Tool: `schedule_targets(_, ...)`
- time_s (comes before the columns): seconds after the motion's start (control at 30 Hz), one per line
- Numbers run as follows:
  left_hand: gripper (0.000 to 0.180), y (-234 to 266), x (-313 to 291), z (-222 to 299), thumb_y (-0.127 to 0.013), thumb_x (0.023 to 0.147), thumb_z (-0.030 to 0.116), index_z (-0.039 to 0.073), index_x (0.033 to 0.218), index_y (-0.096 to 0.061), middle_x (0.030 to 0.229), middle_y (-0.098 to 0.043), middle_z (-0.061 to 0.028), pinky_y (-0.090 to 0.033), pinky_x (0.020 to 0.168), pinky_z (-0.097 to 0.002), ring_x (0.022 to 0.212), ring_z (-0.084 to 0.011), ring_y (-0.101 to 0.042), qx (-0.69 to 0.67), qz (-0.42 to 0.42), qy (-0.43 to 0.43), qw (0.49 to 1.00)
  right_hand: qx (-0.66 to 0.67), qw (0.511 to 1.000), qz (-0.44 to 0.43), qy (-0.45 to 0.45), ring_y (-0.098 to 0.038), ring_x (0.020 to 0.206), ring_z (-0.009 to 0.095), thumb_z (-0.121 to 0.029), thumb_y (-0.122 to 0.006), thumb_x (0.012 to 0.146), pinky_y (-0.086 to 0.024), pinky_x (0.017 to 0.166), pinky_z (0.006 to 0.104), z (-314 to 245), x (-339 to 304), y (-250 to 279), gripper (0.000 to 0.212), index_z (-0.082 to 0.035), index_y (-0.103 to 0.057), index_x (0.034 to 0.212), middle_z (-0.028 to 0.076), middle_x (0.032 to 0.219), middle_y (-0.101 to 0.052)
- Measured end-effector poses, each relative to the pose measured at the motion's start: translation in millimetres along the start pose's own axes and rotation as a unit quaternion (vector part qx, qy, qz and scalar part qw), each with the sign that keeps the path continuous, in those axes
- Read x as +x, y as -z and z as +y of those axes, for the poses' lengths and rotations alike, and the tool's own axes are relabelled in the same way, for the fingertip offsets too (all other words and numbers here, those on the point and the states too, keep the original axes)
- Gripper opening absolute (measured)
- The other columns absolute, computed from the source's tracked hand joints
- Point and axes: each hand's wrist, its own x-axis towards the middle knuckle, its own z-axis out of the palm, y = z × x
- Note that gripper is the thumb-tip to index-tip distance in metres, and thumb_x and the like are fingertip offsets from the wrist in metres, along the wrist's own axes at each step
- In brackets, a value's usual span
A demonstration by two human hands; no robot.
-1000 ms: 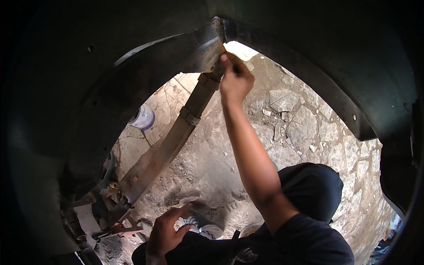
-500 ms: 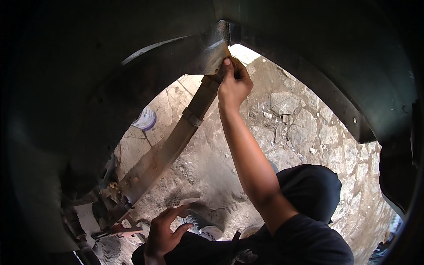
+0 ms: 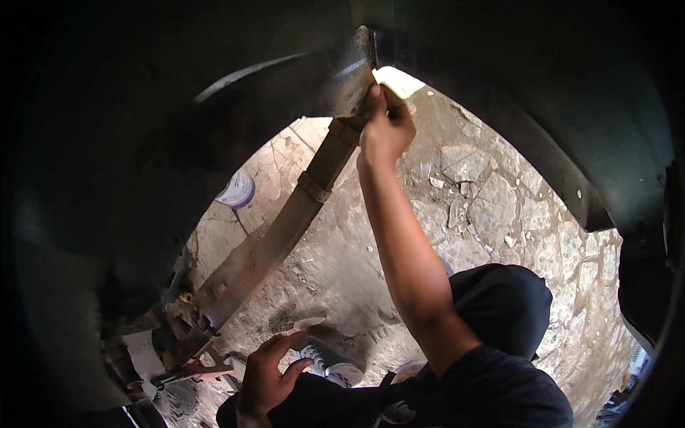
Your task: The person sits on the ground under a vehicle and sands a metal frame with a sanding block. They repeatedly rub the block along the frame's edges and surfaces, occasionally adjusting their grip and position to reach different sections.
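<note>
My right hand (image 3: 387, 134) reaches up to a rusty metal corner (image 3: 354, 96) where two dark curved panels meet. Its thumb and fingers close together at the corner's edge, and whatever they pinch is hidden. Low in the view, my left hand (image 3: 268, 379) is held near my lap with its thumb apart from its fingers, apparently holding nothing. A small pale flat piece (image 3: 309, 323) shows just beyond its fingertips; I cannot tell whether they touch.
A long brown metal bar (image 3: 282, 227) slants from the corner down to mechanical parts (image 3: 153, 360) at lower left. Dark curved panels (image 3: 571, 107) arch overhead on both sides. A white and purple bucket (image 3: 237, 191) stands on the stone floor (image 3: 492, 214). My bent knee (image 3: 503, 307) is at right.
The whole scene has shifted slightly right in the view. My right thumb has moved a little at the corner's edge; my left hand stays nearly the same.
</note>
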Motion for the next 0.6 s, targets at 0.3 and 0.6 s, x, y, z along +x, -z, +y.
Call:
schedule_targets(0.3,0.046,1,-8,5,-0.081,0.091,0.013,0.003,0.135,-0.070,0.111,-0.074,-0.0180,-0.057,0.092,-0.0444,0.106,-0.0364,-0.073,-0.003,-0.002,-0.004,1.000,-0.025,0.999,0.019,0.036,-0.070,0.091,0.015,-0.015,-0.083,0.096,-0.054,0.087,0.0309,11,16,0,0.024,0.005,-0.078,0.110,0.010,0.103,-0.079)
schedule_targets(0.6,0.050,-1,-7,13,-0.084,0.085,0.006,0.003,0.134,-0.071,0.110,-0.077,-0.0177,-0.057,0.089,-0.0408,0.102,-0.0336,-0.076,0.016,0.010,-0.028,0.999,0.011,0.998,0.054,-0.001,-0.068,0.089,0.015,-0.015,-0.082,0.098,-0.054,0.085,0.0311,12,6,-6,0.024,0.005,-0.077,0.109,0.009,0.103,-0.078)
